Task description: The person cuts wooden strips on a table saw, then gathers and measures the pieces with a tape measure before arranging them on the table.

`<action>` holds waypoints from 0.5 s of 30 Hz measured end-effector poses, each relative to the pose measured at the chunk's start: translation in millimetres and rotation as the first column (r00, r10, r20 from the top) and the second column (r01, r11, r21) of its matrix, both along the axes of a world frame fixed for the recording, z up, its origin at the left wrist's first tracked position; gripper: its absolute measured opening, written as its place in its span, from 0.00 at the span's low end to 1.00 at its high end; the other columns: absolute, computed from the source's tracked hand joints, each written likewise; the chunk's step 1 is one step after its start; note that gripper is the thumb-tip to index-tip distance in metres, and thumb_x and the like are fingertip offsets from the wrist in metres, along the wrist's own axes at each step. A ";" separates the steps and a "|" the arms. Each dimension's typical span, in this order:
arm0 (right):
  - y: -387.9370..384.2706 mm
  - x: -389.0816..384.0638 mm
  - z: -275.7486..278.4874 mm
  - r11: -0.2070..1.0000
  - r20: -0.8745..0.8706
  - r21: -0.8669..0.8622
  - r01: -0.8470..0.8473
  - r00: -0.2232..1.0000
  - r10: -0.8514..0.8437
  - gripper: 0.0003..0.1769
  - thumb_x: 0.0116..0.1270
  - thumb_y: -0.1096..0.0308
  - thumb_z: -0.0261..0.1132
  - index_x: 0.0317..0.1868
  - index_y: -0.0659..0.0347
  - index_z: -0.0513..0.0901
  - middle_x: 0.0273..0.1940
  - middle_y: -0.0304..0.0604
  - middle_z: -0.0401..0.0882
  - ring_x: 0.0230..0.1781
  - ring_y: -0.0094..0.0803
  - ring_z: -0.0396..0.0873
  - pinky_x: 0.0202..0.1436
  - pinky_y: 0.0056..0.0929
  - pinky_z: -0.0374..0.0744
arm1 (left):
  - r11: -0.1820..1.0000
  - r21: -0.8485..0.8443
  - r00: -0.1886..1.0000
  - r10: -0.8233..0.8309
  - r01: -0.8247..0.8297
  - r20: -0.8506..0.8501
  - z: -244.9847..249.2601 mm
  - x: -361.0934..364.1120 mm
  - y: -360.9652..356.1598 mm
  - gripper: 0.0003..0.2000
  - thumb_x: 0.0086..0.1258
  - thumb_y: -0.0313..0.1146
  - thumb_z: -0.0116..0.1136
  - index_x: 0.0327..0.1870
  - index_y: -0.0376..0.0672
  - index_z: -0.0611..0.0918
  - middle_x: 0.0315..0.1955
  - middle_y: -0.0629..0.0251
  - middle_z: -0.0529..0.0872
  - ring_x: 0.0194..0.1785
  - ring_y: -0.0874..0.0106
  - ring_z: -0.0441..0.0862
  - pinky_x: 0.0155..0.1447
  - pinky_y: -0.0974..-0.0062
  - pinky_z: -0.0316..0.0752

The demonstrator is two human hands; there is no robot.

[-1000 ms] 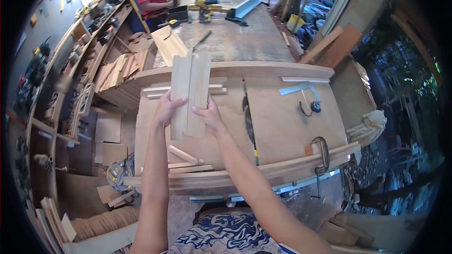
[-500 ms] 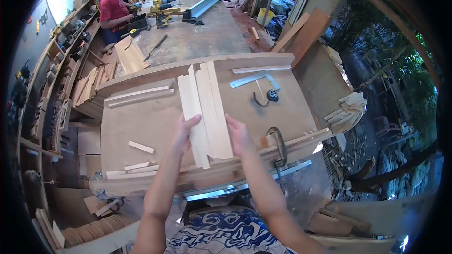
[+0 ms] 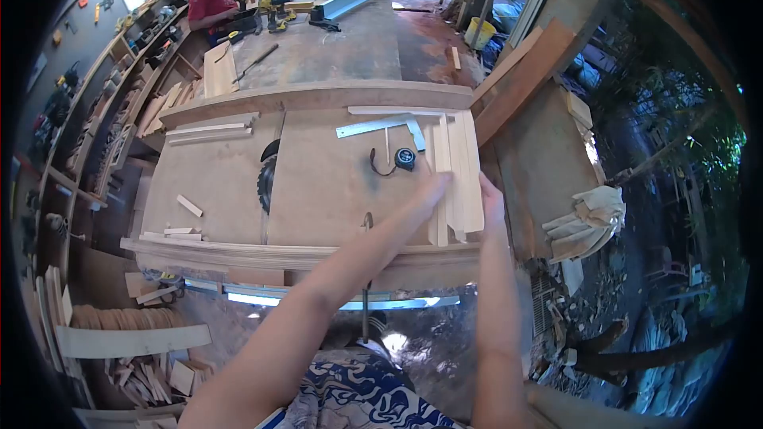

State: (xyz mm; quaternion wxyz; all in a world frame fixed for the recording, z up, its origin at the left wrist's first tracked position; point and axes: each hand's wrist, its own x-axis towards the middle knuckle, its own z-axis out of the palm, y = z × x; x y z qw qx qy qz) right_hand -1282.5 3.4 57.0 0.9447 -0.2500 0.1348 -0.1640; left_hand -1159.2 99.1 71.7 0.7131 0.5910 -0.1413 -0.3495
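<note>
Several pale wooden boards lie lengthwise at the right end of the worktable, side by side. My left hand is at their left edge, its fingers pressed against the wood. My right hand holds their right edge, so the bundle sits between both hands. Left of the boards are a metal square and a black tape measure. A thin strip lies along the back rail.
A circular saw blade stands up through a slot in the worktable. A clamp grips the front edge. Wood strips lie at the left. Beyond, a person stands by cordless drills. Gloves hang at right.
Both hands have carried the boards from the middle of the worktable to its right end. The saw blade, hidden before, now shows. The view has shifted.
</note>
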 end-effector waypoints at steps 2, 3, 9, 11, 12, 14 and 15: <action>-30.7 -7.6 -40.9 1.000 -0.003 0.004 -0.025 1.000 0.025 0.29 0.84 0.50 0.53 0.70 0.65 0.78 0.61 0.53 0.86 0.59 0.47 0.87 0.66 0.47 0.84 | 0.999 0.031 0.999 -0.014 0.015 -0.043 -56.9 2.5 -37.8 0.30 0.77 0.29 0.58 0.78 0.43 0.63 0.66 0.50 0.79 0.65 0.57 0.82 0.65 0.52 0.82; -46.7 -7.5 -61.9 0.999 -0.010 0.008 -0.039 0.999 0.040 0.29 0.84 0.50 0.53 0.71 0.64 0.78 0.61 0.52 0.86 0.60 0.47 0.86 0.66 0.47 0.84 | 0.997 0.061 0.995 -0.037 0.043 -0.092 -76.5 2.3 -52.0 0.29 0.78 0.31 0.58 0.77 0.42 0.64 0.66 0.49 0.79 0.64 0.57 0.83 0.65 0.51 0.81; -80.1 10.2 -102.4 0.963 -0.301 -0.255 -0.086 0.954 0.006 0.25 0.82 0.57 0.55 0.68 0.65 0.79 0.59 0.50 0.87 0.57 0.44 0.87 0.64 0.43 0.84 | 0.982 0.054 0.978 -0.174 0.181 -0.111 -166.8 40.0 -72.7 0.27 0.80 0.41 0.54 0.73 0.34 0.67 0.60 0.46 0.83 0.61 0.55 0.84 0.66 0.53 0.78; -85.2 16.2 -107.8 0.916 -0.378 -0.387 -0.110 0.924 -0.049 0.26 0.80 0.60 0.56 0.69 0.69 0.78 0.65 0.54 0.84 0.67 0.47 0.80 0.77 0.43 0.73 | 0.997 0.067 0.995 0.042 -0.036 -0.089 -202.9 56.9 -83.2 0.26 0.80 0.40 0.54 0.71 0.32 0.71 0.58 0.45 0.84 0.61 0.55 0.84 0.65 0.54 0.79; -83.4 16.2 -99.3 0.745 -0.534 -0.620 -0.244 0.828 -0.173 0.28 0.77 0.61 0.57 0.71 0.70 0.76 0.68 0.55 0.82 0.69 0.48 0.80 0.77 0.42 0.73 | 0.966 0.079 0.966 0.251 -0.246 -0.065 -211.1 60.7 -83.6 0.24 0.80 0.40 0.53 0.68 0.30 0.74 0.57 0.44 0.85 0.60 0.56 0.84 0.65 0.54 0.79; -87.8 23.4 -124.7 0.433 -0.587 -0.807 -0.402 0.632 -0.506 0.36 0.70 0.63 0.58 0.77 0.69 0.72 0.73 0.63 0.76 0.74 0.51 0.76 0.77 0.42 0.73 | 0.987 0.114 0.972 0.132 -0.111 -0.195 -183.4 46.0 -48.2 0.28 0.76 0.40 0.56 0.73 0.35 0.72 0.61 0.44 0.84 0.64 0.54 0.82 0.69 0.54 0.77; -88.6 23.5 -126.9 0.430 -0.583 -0.810 -0.399 0.634 -0.508 0.36 0.70 0.63 0.58 0.77 0.69 0.72 0.73 0.63 0.76 0.74 0.51 0.76 0.77 0.42 0.73 | 0.991 0.127 0.947 0.009 0.034 -0.320 -172.1 39.5 -35.9 0.32 0.73 0.41 0.59 0.78 0.40 0.71 0.65 0.45 0.82 0.68 0.51 0.80 0.73 0.54 0.74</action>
